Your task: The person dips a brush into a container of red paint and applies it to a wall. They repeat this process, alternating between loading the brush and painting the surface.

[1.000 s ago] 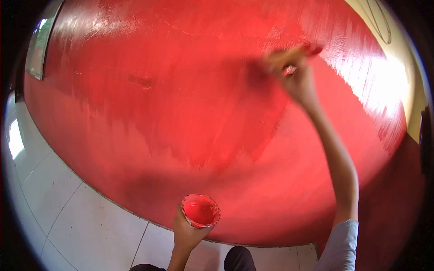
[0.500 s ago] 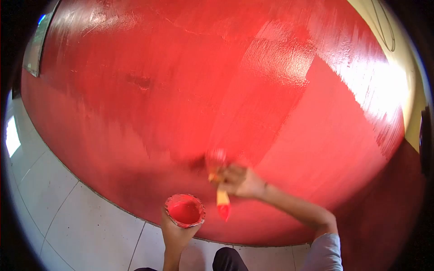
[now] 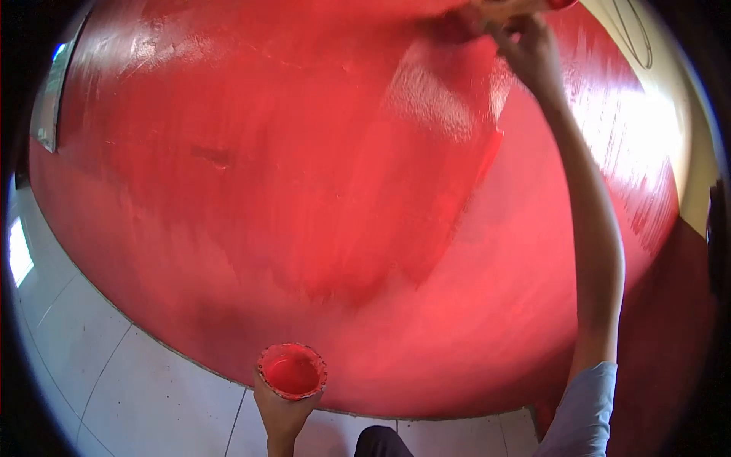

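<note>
My left hand [image 3: 283,410] is wrapped around a round paint pot [image 3: 321,373] with a paint-crusted rim, low in the view. Red paint [image 3: 293,373] lies inside it. Up near the top edge, my right hand [image 3: 529,49] grips a paintbrush [image 3: 506,9] by its yellowish handle, which ends in red at the right. The dark bristles point left against the red wall [image 3: 320,175] and are somewhat blurred. Fresh, glossy paint covers the wall's upper and middle part, with a lighter, duller area [image 3: 525,221] at the lower right.
Pale floor tiles [image 3: 167,388] run along the wall's foot. At the right is a yellow wall [image 3: 693,152] with a thin hanging cord [image 3: 647,53]. A framed panel [image 3: 49,114] is at the upper left. My knee [image 3: 381,442] shows at the bottom.
My right hand has swept the brush from low on the wall up to the top right, arm now stretched out. Wet paint shows where the brush was. The pot sits slightly lower and further left.
</note>
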### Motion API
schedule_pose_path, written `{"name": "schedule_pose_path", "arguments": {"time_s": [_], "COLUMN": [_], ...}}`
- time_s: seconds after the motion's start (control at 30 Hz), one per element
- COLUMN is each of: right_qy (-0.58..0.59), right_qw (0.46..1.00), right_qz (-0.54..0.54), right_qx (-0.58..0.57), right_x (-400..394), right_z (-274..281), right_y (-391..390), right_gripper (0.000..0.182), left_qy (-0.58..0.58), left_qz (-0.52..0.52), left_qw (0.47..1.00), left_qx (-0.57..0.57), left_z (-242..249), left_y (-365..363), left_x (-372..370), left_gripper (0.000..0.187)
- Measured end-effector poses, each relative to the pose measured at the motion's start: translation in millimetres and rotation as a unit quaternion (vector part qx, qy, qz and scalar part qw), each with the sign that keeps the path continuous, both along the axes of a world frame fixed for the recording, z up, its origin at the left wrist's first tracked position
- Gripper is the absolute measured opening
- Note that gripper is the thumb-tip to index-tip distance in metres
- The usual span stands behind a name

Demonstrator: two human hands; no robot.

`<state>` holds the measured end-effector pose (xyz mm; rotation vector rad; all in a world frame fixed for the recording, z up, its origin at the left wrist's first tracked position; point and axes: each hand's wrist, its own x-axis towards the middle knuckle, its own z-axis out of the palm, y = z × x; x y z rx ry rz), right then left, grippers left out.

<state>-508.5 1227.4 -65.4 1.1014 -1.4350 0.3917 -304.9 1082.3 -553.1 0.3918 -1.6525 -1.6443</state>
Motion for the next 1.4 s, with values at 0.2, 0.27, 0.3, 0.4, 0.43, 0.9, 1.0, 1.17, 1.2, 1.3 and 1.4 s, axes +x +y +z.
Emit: {"name": "schedule_pose_path", "arguments": {"time_s": [0.2, 0.27, 0.3, 0.4, 0.43, 0.9, 1.0, 1.17, 1.2, 1.3, 1.4], "right_qy": [0.238, 0.171, 0.106, -0.025, -0.056, 0.082, 0.184, 0.031, 0.020, -0.102, -0.193], "right_qw": [0.931, 0.915, 0.920, 0.887, 0.890, 0.996, 0.967, 0.933, 0.941, 0.899, 0.886], "right_qz": [-0.083, -0.079, -0.006, -0.051, -0.035, -0.030, -0.040, -0.063, 0.000, -0.066, -0.020], "right_qx": [0.264, 0.357, 0.379, 0.458, 0.452, -0.015, 0.172, 0.353, 0.339, 0.420, 0.422], "right_x": [4.3, 5.6, 1.3, 43.7, 39.0, 18.9, 18.1, 28.1, 29.5, 53.2, 49.9], "right_z": [-152.9, -262.4, -321.7, -424.7, -425.2, -2.3, -79.7, -323.0, -370.8, -439.6, -412.3], "right_y": [11.6, 23.8, 33.3, 54.4, 53.1, 38.0, 34.2, 55.0, 56.0, 72.8, 71.8], "right_gripper": [0.035, 0.041, 0.042, 0.052, 0.054, 0.019, 0.025, 0.043, 0.042, 0.050, 0.052], "left_qy": [0.009, 0.015, 0.017, 0.022, 0.030, 0.017, 0.026, 0.015, 0.012, 0.012, 0.018], "left_qz": [-0.024, -0.014, 0.003, 0.035, 0.039, -0.019, -0.041, -0.041, -0.043, -0.035, -0.022], "left_qw": [0.999, 1.000, 0.999, 0.998, 0.998, 0.999, 0.998, 0.998, 0.998, 0.998, 0.996], "left_qx": [-0.028, -0.022, -0.028, -0.042, -0.045, -0.024, -0.035, -0.051, -0.048, -0.052, -0.081], "left_z": [-2.2, 1.2, 4.9, 14.4, 13.0, -3.9, -6.6, -12.0, -13.7, -12.8, -12.1], "left_y": [-0.5, 0.2, 2.4, 6.4, 5.3, 2.3, 2.0, 4.7, 4.5, 6.8, 6.2], "left_x": [3.9, 6.4, 7.1, 11.9, 12.9, 5.6, 2.4, 1.7, 2.7, 1.8, 4.2], "left_gripper": [0.082, 0.080, 0.080, 0.080, 0.080, 0.079, 0.080, 0.079, 0.079, 0.078, 0.079]}}
